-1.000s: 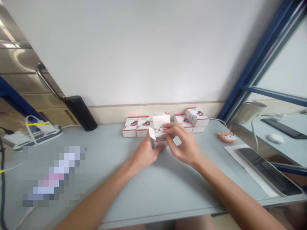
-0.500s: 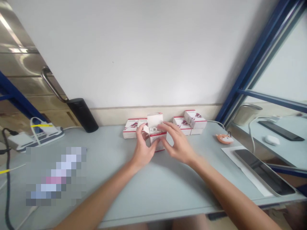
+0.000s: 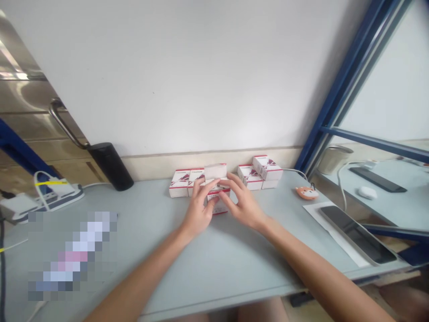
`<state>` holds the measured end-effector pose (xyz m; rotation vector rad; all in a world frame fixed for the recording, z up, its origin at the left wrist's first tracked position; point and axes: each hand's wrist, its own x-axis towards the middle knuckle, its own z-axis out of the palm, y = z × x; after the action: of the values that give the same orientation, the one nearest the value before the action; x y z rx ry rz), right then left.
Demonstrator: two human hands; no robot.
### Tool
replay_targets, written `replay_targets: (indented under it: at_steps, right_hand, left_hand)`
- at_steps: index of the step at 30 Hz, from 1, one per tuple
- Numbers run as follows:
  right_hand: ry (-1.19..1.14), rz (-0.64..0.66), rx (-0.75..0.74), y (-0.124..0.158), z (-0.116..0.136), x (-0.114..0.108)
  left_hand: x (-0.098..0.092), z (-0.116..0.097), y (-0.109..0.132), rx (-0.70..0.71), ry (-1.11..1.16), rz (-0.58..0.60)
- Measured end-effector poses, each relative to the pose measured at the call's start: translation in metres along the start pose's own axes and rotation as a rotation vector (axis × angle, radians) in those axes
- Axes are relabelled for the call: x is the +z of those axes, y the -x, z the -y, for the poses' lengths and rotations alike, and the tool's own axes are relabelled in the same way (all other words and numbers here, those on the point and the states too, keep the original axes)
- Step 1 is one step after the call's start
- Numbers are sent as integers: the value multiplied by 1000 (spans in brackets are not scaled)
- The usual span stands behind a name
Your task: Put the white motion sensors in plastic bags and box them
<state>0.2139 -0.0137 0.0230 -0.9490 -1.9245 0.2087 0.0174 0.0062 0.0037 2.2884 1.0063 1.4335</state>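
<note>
A small white-and-red box (image 3: 217,197) stands on the grey table (image 3: 208,264) with its top flap (image 3: 215,171) raised. My left hand (image 3: 198,210) grips the box's left side, index finger laid over its top. My right hand (image 3: 241,203) holds the right side, its fingers reaching over the opening. Two shut boxes of the same kind (image 3: 182,182) lie just behind on the left. Two or three more boxes (image 3: 259,172) are stacked behind on the right.
A black cylinder (image 3: 111,165) leans at the back left by a metal handle. A power strip with cables (image 3: 43,197) lies far left. On the right are an orange fox-shaped item (image 3: 307,192), a dark tablet (image 3: 357,234) on paper, and a blue frame (image 3: 338,85).
The box has gone from tilted in my hands to standing on the table. Both hands have closed in around its top, over the side flaps.
</note>
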Motion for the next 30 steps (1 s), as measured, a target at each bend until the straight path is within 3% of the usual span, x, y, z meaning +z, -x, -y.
replay_targets:
  at_steps: [7, 13, 18, 23, 27, 30]
  right_hand:
    - [-23, -105, -93, -1, -9, 1]
    - [-167, -238, 10, 4, -13, 9]
    - [-102, -176, -45, 2, -14, 7]
    - [-70, -126, -49, -1, -11, 0]
    - [-134, -178, -26, -3, -5, -5]
    - [-157, -134, -26, -3, -1, -9]
  left_hand:
    - [-2, -4, -2, 58, 47, -8]
    - [-1, -4, -3, 79, 46, -27]
    - [5, 1, 2, 105, 42, -45]
    - [22, 8, 11, 129, 295, -165]
    - [24, 8, 13, 141, 264, -114]
    - [21, 7, 11, 138, 232, -90]
